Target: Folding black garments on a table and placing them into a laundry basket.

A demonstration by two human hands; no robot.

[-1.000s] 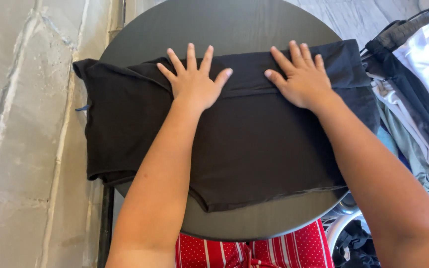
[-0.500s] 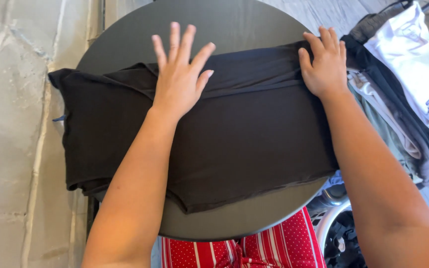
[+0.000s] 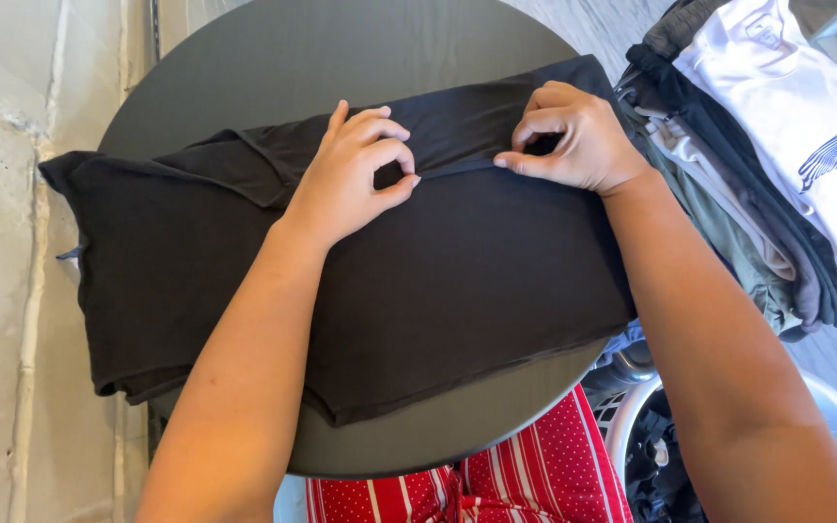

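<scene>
Head view. A black garment [image 3: 438,281], folded into a broad band, lies flat on a round dark table [image 3: 341,58]. Its long axis runs across the table from the person's left to their right, slightly tilted, with the right end farther from the body. The left end overhangs the table rim; the near edge sags over the rim toward the red patterned clothing [image 3: 525,475] on the person's lap.

The left hand [image 3: 351,174] rests palm down on the upper part of the garment. Its fingers are curled in, thumb and forefinger closed together on a folded edge of the cloth. The forearm comes up from the lower left, crossing over the fabric.

The right hand [image 3: 573,136] sits just to the right of the left hand, knuckles up and fingers bent. Its thumb and forefinger pinch the same folded edge, which runs as a thin ridge between the two hands. The forearm enters from the lower right.

Beyond the right hand, off the table, lies a pile of clothes [image 3: 728,194], with a white printed garment [image 3: 806,116] on top.
</scene>
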